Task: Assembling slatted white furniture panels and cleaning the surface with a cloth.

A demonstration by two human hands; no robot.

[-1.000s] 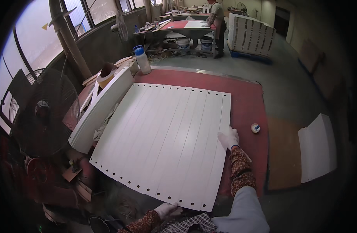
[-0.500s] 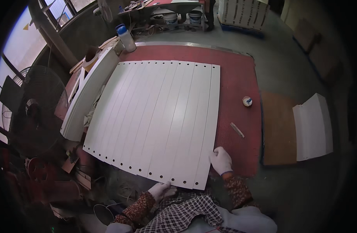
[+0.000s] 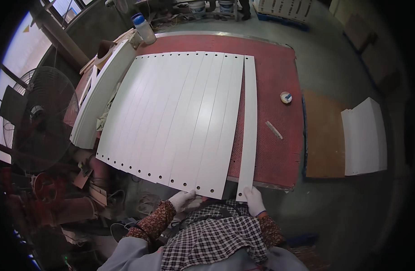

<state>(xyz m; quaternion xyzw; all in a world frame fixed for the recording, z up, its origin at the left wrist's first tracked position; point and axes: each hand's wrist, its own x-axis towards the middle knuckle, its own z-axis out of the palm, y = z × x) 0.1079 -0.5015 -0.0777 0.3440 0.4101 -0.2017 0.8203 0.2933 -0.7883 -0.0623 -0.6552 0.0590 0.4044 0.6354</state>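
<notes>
My right hand [image 3: 254, 201], in a white glove, grips the near end of a single long white slat [image 3: 249, 131]. That slat has a dark hole at each end and lies at an angle, its near end apart from the rest. To its left, several matching slats [image 3: 171, 117] lie edge to edge as a wide sheet, holes along both ends. Against the sheet's near edge rests my gloved left hand [image 3: 182, 201], thumb at the edge and fingers stretched to the right. The red table top [image 3: 277, 153] shows in the narrow wedge-shaped gap.
On the table's right lie a small cup with something blue in it [image 3: 286, 97] and a short pale strip [image 3: 274, 129]. A white-and-blue bottle [image 3: 144, 30] stands far left, above a stacked white board [image 3: 101, 97]. A fan [image 3: 38, 117] is left; white panels [image 3: 364, 137] lie right.
My right hand has taken hold of the rightmost slat and drawn its near end away from the sheet, opening a gap. My left hand stays at the near edge. The view has tilted down.
</notes>
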